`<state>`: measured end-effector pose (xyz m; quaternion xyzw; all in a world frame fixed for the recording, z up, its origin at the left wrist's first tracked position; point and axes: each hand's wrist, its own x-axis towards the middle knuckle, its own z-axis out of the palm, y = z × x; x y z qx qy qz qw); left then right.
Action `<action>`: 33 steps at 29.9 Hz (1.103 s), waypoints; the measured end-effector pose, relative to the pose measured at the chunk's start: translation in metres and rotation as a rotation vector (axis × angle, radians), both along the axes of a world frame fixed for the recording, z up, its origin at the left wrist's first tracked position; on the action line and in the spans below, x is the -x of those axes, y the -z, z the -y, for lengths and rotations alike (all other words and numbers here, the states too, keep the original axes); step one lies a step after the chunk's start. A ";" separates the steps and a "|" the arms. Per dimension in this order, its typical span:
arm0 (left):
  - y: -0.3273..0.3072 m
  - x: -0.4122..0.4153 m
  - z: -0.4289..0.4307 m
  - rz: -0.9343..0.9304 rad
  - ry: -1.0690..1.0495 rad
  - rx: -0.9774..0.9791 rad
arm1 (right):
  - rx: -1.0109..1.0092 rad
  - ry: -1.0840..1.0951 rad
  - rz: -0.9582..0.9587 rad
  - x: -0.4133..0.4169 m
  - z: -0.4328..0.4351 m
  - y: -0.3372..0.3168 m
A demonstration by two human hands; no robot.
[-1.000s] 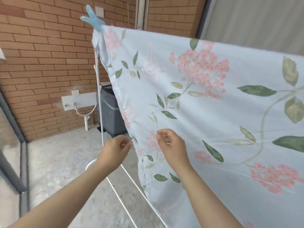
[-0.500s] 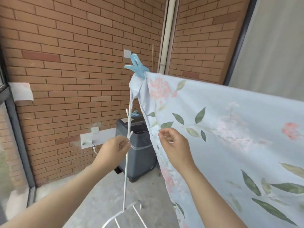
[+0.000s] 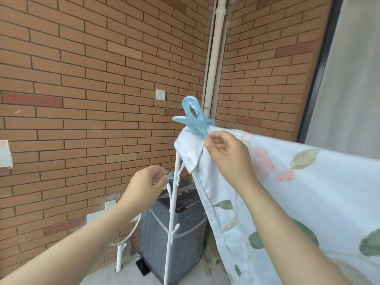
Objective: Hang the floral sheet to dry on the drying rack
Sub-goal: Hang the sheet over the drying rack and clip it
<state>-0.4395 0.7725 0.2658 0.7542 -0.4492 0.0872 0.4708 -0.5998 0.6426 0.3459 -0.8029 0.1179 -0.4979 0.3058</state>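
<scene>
This is a laundry spot on a home balcony or back porch. The walls are red brick (image 3: 102,58), and a pale pipe (image 3: 213,48) runs down the corner. A grey washing machine (image 3: 174,233) stands on the bare concrete floor (image 3: 127,278). A white drying rack (image 3: 171,212) holds a floral sheet (image 3: 308,192), pinned by a big blue peg (image 3: 195,122).

Bright, even daylight, soft and without hard shadows or glare. Wide-angle bending of the brick wall (image 3: 92,79) courses and the drainpipe (image 3: 216,48) toward the edges. Slight softness on the floral sheet (image 3: 308,192) at lower right, sharper at centre
</scene>
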 end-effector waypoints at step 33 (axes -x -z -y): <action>-0.065 -0.186 0.193 0.017 0.886 0.213 | 0.014 0.511 -0.165 -0.128 -0.018 -0.077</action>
